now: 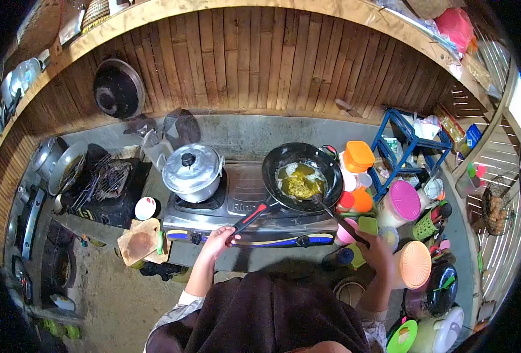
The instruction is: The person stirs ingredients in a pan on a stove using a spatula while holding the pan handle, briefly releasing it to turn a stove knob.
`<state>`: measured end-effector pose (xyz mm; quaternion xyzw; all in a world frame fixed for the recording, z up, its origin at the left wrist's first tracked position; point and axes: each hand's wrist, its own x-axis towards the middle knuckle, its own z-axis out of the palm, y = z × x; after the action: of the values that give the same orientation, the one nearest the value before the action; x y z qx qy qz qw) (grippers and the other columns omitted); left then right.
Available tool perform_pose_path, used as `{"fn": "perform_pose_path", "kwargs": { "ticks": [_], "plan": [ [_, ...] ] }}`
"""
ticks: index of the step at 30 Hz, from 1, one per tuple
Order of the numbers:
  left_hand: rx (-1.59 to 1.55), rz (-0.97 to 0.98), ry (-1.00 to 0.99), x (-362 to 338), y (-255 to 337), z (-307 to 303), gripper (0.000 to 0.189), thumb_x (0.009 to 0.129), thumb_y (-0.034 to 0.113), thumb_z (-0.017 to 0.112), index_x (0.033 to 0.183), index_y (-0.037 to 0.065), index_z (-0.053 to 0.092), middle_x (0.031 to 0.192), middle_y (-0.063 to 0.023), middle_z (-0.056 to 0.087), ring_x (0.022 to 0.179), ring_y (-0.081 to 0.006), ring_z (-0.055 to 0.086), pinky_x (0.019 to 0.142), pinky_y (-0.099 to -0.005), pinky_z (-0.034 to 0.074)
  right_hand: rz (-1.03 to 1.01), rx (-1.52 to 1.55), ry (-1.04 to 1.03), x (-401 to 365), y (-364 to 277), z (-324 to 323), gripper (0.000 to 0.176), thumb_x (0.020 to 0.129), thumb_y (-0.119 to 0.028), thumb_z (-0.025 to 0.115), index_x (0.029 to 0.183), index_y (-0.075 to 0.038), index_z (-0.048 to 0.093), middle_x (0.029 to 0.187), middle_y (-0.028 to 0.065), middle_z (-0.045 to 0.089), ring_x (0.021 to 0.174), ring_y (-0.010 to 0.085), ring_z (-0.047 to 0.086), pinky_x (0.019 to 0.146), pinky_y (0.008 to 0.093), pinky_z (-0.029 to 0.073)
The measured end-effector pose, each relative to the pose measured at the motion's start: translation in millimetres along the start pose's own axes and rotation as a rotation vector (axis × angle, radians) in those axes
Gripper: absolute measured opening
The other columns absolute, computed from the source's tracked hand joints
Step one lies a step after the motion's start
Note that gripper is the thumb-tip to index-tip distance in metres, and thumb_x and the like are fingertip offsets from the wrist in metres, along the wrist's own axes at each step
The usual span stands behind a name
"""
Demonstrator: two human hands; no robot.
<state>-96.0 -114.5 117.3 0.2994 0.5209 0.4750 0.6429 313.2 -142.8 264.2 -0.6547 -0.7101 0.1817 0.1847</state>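
My left hand is closed around the black and red handle of a dark frying pan, which sits on the right side of the gas stove. Yellowish food lies in the pan, with paler, whitish patches round its edge. In my right hand is the dark handle of a spatula. It slants down to the pan's right side, and its tip is hard to make out. A lidded aluminium pot stands on the left side of the stove.
Left of the stove are a cutting board and a blackened stove with a grill rack. Crowding the right are an orange container, a blue rack, a pink-lidded jar and a peach-lidded tub.
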Motion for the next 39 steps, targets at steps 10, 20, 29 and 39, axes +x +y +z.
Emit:
{"fn": "perform_pose_path", "kwargs": {
  "ticks": [10, 20, 29, 39],
  "plan": [
    [0.017, 0.008, 0.005, -8.0, -4.5, 2.2, 0.018, 0.089, 0.026, 0.05, 0.085, 0.009, 0.053, 0.075, -0.0016, 0.063, 0.057, -0.0046, 0.048, 0.053, -0.0189, 0.036, -0.22, 0.065, 0.107, 48.8, 26.0, 70.0, 0.037, 0.076, -0.012, 0.061, 0.112, -0.006, 0.056, 0.102, 0.0209, 0.058, 0.097, 0.0322, 0.057, 0.081, 0.0363, 0.045],
    [-0.023, 0.015, 0.016, -13.5, -9.4, 2.0, 0.021, 0.09, 0.028, 0.047, 0.086, 0.008, 0.053, 0.076, -0.0018, 0.063, 0.06, -0.0047, 0.049, 0.055, -0.0189, 0.037, -0.025, 0.007, 0.184, 92.6, 19.7, 97.9, 0.037, 0.076, -0.031, 0.06, 0.112, -0.023, 0.058, 0.085, 0.0177, 0.062, 0.076, 0.0334, 0.061, 0.067, 0.0408, 0.047],
    [-0.09, 0.01, 0.041, -8.0, -15.4, -2.9, 0.02, 0.091, 0.026, 0.045, 0.09, 0.007, 0.053, 0.078, -0.0032, 0.063, 0.062, -0.0063, 0.05, 0.058, -0.0208, 0.039, 0.047, 0.024, 0.143, 95.9, 17.7, 89.2, 0.037, 0.079, -0.029, 0.058, 0.116, -0.026, 0.054, 0.096, 0.0168, 0.061, 0.088, 0.0342, 0.058, 0.073, 0.0411, 0.047],
    [-0.098, 0.0, 0.02, -5.2, -6.2, 3.1, 0.021, 0.091, 0.026, 0.045, 0.093, 0.007, 0.053, 0.077, -0.0036, 0.063, 0.062, -0.0067, 0.051, 0.059, -0.0212, 0.039, -0.113, 0.127, 0.185, 87.1, 52.8, 92.9, 0.038, 0.077, -0.021, 0.058, 0.114, -0.015, 0.055, 0.102, 0.0174, 0.059, 0.095, 0.0348, 0.056, 0.083, 0.0401, 0.044]
  ]
}}
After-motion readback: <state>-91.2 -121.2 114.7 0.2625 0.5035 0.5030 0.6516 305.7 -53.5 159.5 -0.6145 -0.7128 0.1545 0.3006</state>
